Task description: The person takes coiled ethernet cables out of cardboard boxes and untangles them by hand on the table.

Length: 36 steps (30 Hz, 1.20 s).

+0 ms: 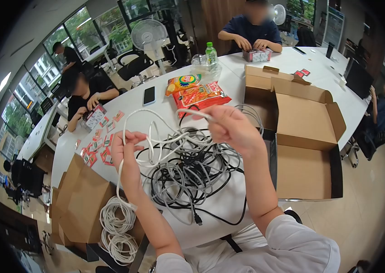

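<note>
My right hand (233,127) pinches a white cable (192,112) and is raised above the tangle on the table. Closed around another stretch of the same cable is my left hand (129,148); loose loops hang between the two hands. From the left side the cable runs down past my forearm toward the box. Under my hands lies a tangled heap of black and grey cables (190,168), with a black plug (198,219) at its near edge. Coiled white cables (118,227) sit in an open cardboard box (81,200) at the lower left.
Open cardboard boxes (304,168) stand on the right. Behind the heap are snack bags (201,97), a phone (149,95) and a green bottle (210,54). Red packets (97,143) are scattered at left. Two people (251,29) (88,93) handle small boxes across the white table (174,227).
</note>
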{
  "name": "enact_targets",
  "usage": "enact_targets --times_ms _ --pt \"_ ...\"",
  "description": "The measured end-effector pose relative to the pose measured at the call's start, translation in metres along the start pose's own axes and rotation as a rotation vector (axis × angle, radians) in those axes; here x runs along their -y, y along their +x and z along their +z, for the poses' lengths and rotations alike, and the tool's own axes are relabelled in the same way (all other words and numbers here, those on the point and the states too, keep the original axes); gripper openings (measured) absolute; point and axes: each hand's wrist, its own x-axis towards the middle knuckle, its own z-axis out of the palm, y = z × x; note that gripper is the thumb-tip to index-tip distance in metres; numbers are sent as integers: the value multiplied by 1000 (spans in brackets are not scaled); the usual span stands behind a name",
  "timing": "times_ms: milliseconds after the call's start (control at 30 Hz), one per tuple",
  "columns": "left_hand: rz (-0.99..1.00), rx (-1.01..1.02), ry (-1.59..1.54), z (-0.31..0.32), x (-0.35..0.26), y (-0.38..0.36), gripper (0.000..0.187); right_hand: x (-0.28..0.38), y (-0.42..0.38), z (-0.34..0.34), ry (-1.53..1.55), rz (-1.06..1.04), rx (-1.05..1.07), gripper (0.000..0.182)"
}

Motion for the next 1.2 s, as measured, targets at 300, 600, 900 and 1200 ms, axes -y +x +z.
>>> enact_targets --times_ms 300,600,900,1200 --pt "-155 218 176 14 -6 -9 16 -6 3 1 253 -236 25 21" --pt "-160 128 -185 31 -3 -13 11 -11 4 20 100 -148 -22 16" --pt "-108 -95 -574 35 0 -6 10 -20 14 13 234 -285 8 16" --pt "-249 -83 -948 17 28 4 10 -21 20 6 296 -295 -59 10"
